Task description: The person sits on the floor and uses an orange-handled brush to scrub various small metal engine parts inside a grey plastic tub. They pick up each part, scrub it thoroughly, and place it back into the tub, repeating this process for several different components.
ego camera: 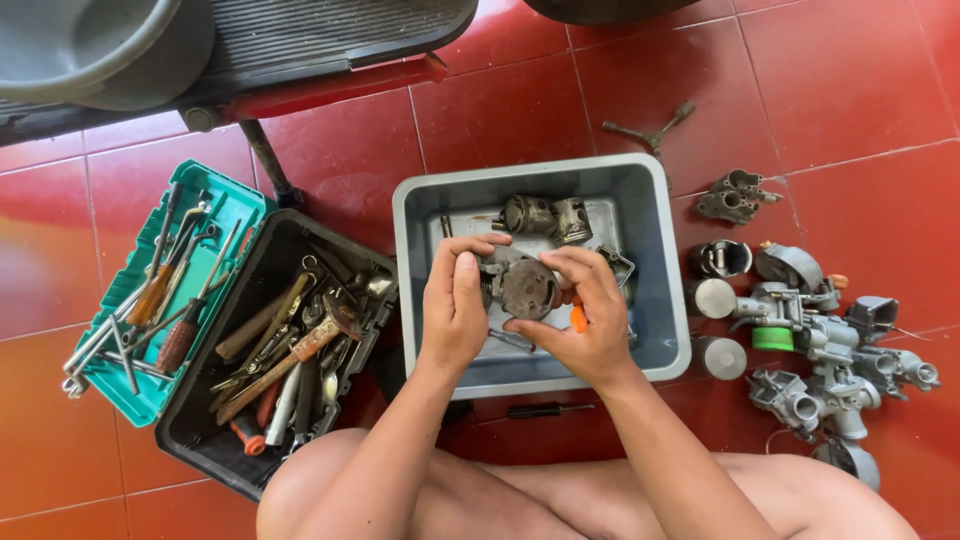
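carburetor part [527, 288], round, grey metal: clasped by left hand [455, 305] and right hand [585, 320] above grey tub [655, 250]; black toolbox [285, 345] at left, loose carburetors [830, 360] at right.

L hand [455, 305]: fingers curled, thumb up, gripping | R hand [590, 315]: fingers bent, pinching | both forearms converge fwd, wrists near-level, hands close together

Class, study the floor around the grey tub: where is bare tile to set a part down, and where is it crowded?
Bare tile lies at the far left, beyond the green tray of the toolbox, and behind the grey tub toward the three-armed wrench. It is crowded right of the tub, where the carburetor parts cluster.
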